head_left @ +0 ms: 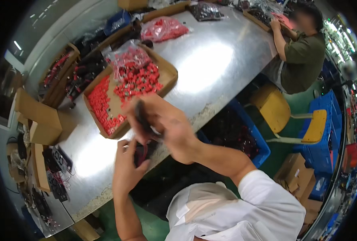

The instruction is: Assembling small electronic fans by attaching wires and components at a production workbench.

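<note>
The dark part [138, 155] is held by the left hand [126, 168] near the table's [202, 80] edge. The black tool [140, 114] is grasped by the right hand [171, 126]. The part seems to be worked on; next, a steady hold is likely needed.

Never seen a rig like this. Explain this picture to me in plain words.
There's no machine, just a person in a white shirt. A fisheye camera on their head looks down, so straight edges bend. Their left hand holds a dark piece; their right hand grips a dark object, too blurred to identify. On the metal table sits a cardboard tray of small red parts, with a clear plastic bag on top. A co-worker is at upper right.
</note>
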Demonstrator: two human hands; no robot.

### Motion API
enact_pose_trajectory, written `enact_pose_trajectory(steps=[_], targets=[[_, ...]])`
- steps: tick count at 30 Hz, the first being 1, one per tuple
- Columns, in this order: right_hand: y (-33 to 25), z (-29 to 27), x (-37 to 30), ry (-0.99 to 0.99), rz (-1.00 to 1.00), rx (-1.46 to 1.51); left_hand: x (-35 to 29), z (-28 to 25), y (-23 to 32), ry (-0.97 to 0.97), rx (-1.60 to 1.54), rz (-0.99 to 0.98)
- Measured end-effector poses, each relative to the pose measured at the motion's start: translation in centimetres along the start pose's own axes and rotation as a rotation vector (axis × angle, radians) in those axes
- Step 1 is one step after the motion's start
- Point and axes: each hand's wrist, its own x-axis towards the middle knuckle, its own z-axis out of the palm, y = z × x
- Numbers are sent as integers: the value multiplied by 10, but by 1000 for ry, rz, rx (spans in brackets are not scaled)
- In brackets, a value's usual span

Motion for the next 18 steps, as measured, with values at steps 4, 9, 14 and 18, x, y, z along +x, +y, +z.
enact_pose_trajectory(steps=[4, 9, 14, 18], targets=[[-39, -25, -54, 75, 67, -4, 115, 81, 13, -199, 117, 535], [-48, -77, -50, 213, -148, -291, 196, 120, 100, 237, 156, 546], [7, -107, 1, -165, -72, -1173, 131, 49, 31, 247, 76, 374], [57, -103, 11, -522, 0, -1524, 44, -41, -55, 500, 88, 193]])
